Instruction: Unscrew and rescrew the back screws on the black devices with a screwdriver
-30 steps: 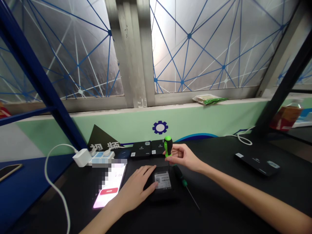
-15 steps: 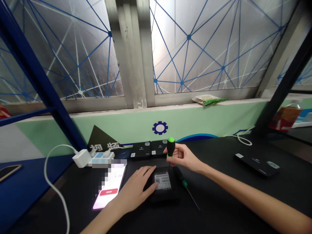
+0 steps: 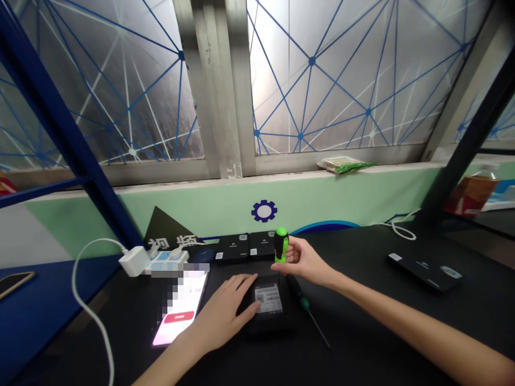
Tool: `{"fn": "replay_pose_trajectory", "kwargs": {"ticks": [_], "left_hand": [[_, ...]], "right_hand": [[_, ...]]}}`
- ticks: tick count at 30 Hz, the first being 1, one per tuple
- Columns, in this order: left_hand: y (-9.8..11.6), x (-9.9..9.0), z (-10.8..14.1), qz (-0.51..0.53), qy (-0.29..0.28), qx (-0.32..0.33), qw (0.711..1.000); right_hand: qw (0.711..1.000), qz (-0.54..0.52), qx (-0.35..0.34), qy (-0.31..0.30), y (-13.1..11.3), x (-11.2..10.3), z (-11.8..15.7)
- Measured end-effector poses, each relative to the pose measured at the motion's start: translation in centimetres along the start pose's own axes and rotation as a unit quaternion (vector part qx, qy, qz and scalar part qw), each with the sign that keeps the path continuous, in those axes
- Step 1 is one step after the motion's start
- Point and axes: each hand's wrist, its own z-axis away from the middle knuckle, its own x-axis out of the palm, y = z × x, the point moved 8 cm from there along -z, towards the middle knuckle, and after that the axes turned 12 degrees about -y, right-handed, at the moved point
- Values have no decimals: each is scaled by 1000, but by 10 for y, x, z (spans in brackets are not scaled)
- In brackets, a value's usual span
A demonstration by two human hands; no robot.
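In the head view my right hand (image 3: pixel 304 260) is closed around the black and bright-green handle of a screwdriver (image 3: pixel 281 244), which stands upright. Its tip points down at the far right corner of a flat black box (image 3: pixel 270 323) with a white printed label; whether it touches a screw cannot be made out. My left hand (image 3: pixel 229 303) lies flat with fingers stretched out along the box's left side, the thumb touching the edge of the label. Just right of the box rests a second screwdriver (image 3: pixel 304 303), dark green, its thin shaft pointing toward me.
Behind the box are two black cases (image 3: pixel 232 247); another black case (image 3: pixel 425 272) lies at the right. Left of my hand, a lit phone (image 3: pixel 181 311) sits near a power strip (image 3: pixel 167 261) with a white charger (image 3: pixel 135 261) and its cable (image 3: pixel 93 313).
The handle of the upright screwdriver has turned, showing more green now. My right thumb and fingers have shifted slightly around it. My left hand and the box have stayed put.
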Motion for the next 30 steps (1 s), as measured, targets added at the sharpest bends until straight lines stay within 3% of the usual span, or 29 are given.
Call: {"fn": "replay_pose_trajectory", "kwargs": {"ticks": [10, 21, 30], "left_hand": [[2, -2, 0, -8, 6, 4, 1000], [2, -2, 0, -7, 4, 3, 1000], [3, -2, 0, -10, 8, 10, 1000]], "right_hand": [[998, -21, -5, -59, -15, 4, 4], [999, -27, 4, -21, -9, 3, -1], [997, -28, 4, -68, -16, 3, 0]]}}
